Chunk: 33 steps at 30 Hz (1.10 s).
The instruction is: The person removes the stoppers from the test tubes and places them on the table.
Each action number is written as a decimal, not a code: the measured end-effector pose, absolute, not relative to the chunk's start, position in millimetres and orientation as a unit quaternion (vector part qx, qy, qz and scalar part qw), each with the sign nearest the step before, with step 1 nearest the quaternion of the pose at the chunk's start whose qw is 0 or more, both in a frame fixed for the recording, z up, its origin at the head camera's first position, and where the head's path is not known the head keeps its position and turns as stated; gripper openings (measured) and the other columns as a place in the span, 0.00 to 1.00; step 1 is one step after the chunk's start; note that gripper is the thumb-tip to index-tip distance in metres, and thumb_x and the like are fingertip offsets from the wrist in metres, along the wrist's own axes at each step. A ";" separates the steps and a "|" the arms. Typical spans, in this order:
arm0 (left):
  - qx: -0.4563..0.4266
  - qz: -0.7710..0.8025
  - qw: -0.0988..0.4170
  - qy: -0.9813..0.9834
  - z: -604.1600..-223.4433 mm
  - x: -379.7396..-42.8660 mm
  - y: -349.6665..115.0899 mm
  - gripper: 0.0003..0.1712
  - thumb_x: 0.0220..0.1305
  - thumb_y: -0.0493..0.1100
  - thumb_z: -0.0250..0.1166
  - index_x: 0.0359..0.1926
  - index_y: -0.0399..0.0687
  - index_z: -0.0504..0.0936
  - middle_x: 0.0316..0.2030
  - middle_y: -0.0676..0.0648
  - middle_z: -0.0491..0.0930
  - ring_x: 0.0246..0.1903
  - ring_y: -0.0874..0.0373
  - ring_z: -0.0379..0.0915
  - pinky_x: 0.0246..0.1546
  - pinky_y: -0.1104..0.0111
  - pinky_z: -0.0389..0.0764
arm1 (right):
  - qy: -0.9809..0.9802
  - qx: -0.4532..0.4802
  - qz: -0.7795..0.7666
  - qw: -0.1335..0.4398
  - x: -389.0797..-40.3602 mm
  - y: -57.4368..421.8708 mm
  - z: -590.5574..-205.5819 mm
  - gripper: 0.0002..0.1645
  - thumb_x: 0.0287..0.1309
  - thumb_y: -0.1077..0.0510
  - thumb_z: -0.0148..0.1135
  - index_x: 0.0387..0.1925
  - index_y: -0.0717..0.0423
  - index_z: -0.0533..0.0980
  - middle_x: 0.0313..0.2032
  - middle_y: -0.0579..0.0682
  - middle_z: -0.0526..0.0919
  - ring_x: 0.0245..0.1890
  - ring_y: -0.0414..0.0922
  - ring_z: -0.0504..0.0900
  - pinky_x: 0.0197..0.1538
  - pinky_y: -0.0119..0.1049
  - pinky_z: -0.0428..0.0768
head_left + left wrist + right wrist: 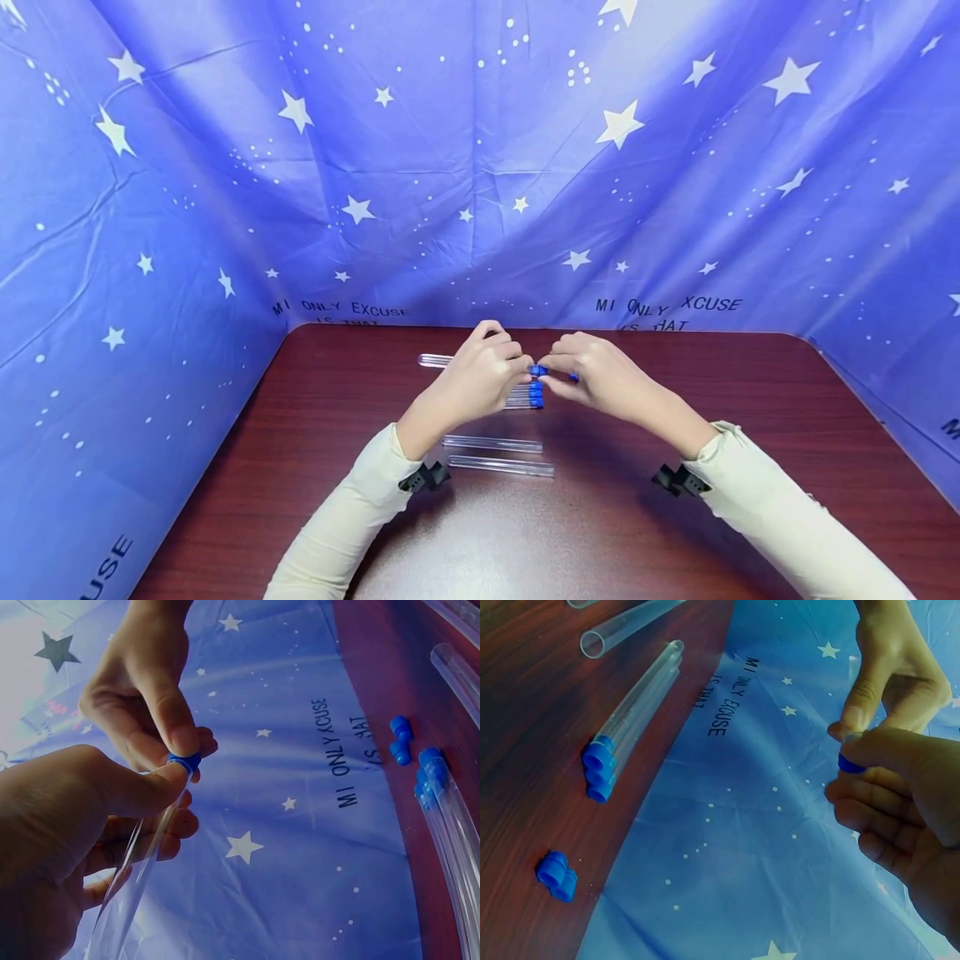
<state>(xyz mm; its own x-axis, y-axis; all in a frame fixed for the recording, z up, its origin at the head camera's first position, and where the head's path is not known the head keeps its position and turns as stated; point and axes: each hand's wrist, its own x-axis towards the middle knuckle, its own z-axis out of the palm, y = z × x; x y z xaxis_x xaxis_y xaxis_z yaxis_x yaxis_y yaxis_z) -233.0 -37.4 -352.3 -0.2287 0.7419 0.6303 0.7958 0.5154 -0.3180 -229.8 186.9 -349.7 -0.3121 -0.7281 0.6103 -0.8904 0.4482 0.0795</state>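
The left hand (478, 371) grips a clear cylindrical tube (120, 904), the right hand (600, 375) pinching the round blue plastic cap (184, 760) at its mouth; I see clear blue-capped tubes (639, 716) nearby.

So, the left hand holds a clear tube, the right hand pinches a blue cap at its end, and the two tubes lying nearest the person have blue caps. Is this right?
No: the two nearest tubes are uncapped, as the head view shows. The rest stands: the left hand holds a clear tube, the right hand pinches a blue cap at its end.
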 end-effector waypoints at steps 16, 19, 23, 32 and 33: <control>-0.481 -0.011 0.411 -0.775 -345.3 -234.5 -30.4 0.05 0.57 0.46 0.75 0.32 0.54 0.87 0.26 0.57 0.85 0.31 0.60 0.79 0.51 0.62 0.73 | -0.856 0.452 0.204 0.149 -232.2 199.4 -334.8 0.04 0.59 0.61 0.70 0.37 0.53 0.87 0.26 0.39 0.80 0.26 0.32 0.70 0.30 0.27 0.72; -0.476 -0.009 0.416 -0.775 -346.1 -235.7 -29.8 0.04 0.58 0.46 0.75 0.33 0.55 0.88 0.27 0.57 0.86 0.31 0.61 0.81 0.51 0.63 0.73 | -0.860 0.443 0.198 0.156 -230.8 199.0 -333.6 0.04 0.59 0.60 0.71 0.37 0.54 0.87 0.27 0.40 0.81 0.26 0.34 0.72 0.31 0.28 0.73; -0.473 -0.016 0.412 -0.779 -344.6 -237.8 -29.9 0.04 0.60 0.47 0.74 0.34 0.54 0.89 0.27 0.57 0.87 0.31 0.61 0.82 0.51 0.62 0.73 | -0.857 0.436 0.193 0.192 -230.7 198.6 -332.8 0.06 0.56 0.60 0.74 0.37 0.56 0.87 0.28 0.43 0.83 0.27 0.37 0.74 0.33 0.32 0.75; -0.490 -0.072 0.317 -0.809 -341.7 -238.6 -32.0 0.11 0.59 0.47 0.74 0.40 0.47 0.88 0.28 0.54 0.87 0.31 0.59 0.83 0.52 0.62 0.74 | -0.836 0.445 0.155 0.280 -231.5 195.8 -339.3 0.12 0.46 0.60 0.80 0.32 0.56 0.84 0.28 0.47 0.82 0.30 0.42 0.76 0.35 0.38 0.77; -0.490 -0.079 0.307 -0.812 -341.4 -238.5 -31.9 0.11 0.58 0.47 0.75 0.40 0.47 0.87 0.28 0.54 0.87 0.31 0.59 0.82 0.52 0.62 0.74 | -0.835 0.445 0.151 0.287 -231.2 195.4 -340.2 0.12 0.45 0.60 0.80 0.31 0.56 0.83 0.27 0.47 0.81 0.29 0.42 0.76 0.34 0.39 0.77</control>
